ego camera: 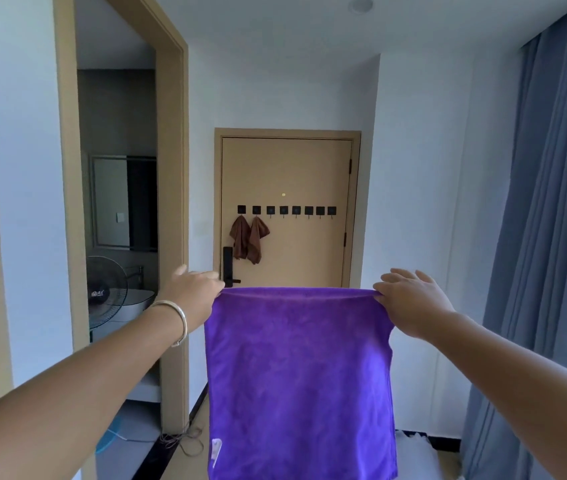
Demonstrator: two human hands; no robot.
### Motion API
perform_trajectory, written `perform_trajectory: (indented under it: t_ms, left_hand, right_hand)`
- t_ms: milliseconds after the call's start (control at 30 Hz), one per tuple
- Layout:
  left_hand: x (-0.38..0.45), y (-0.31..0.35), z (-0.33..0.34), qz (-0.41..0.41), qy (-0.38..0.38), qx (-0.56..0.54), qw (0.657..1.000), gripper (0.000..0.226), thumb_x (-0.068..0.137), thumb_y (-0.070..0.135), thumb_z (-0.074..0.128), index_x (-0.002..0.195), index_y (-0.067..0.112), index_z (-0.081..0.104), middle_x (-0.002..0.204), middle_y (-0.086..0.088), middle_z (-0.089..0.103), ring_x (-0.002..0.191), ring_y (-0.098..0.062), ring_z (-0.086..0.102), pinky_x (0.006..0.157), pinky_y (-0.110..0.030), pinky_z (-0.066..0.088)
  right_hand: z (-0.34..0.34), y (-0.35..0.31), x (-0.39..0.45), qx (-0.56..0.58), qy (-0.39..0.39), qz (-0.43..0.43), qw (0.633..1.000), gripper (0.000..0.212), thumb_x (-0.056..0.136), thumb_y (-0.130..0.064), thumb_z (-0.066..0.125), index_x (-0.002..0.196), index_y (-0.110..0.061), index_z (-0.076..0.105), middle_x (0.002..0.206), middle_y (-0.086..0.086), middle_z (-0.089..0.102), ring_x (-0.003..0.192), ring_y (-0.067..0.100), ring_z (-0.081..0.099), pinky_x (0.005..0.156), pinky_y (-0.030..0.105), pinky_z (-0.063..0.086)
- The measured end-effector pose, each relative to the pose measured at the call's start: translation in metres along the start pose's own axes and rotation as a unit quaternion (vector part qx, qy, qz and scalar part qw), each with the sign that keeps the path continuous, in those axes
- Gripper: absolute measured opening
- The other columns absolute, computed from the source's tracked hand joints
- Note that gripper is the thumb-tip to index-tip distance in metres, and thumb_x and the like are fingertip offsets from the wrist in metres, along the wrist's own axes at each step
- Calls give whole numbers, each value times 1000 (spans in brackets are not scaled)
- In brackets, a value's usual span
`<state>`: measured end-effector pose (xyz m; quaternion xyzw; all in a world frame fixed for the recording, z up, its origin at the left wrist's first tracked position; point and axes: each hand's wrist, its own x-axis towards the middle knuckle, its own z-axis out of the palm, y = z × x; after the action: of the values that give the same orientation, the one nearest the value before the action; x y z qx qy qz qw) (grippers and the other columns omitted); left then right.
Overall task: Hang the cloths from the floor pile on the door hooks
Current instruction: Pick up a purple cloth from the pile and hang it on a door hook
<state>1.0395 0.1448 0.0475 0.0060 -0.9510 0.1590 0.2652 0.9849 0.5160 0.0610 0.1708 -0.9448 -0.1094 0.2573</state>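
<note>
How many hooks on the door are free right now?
6: the black square hooks right of the two brown cloths on the tan door. None looks hidden.

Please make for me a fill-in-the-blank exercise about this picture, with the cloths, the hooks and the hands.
1. Both hands, left and right, pinch the top corners of a square ____ microfibre cloth.
2. ____ brown cloths hang on the beige door.
3. The row of black square hooks counts ____ hooks.
4. A silver bangle is on the ____ wrist.

Missing words: purple; two; eight; left

No legible text; fan (105, 292) hub logo and purple cloth (301, 382) tag unreadable.
</note>
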Motion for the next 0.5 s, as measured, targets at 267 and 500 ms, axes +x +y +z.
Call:
perform_trajectory:
  t_ms: [267,500]
  left_hand:
    - [83,-10,53,-10,-13,38,999,32,82,0,41,83,28,55,82,10,49,84,-11,56,109,-41,29]
    - [171,-1,86,-14,-20,57,998,32,87,3,40,92,28,59,92,9,55,92,-12,58,110,-41,29]
  right_hand:
    - [65,9,103,45,-15,-8,999,36,102,-37,25,116,-30,58,127,-8,53,136,16,34,114,43,25]
    - [106,40,194,64,0,3,998,37,103,-37,24,115,-29,59,128,-8,52,138,16,31,115,44,24]
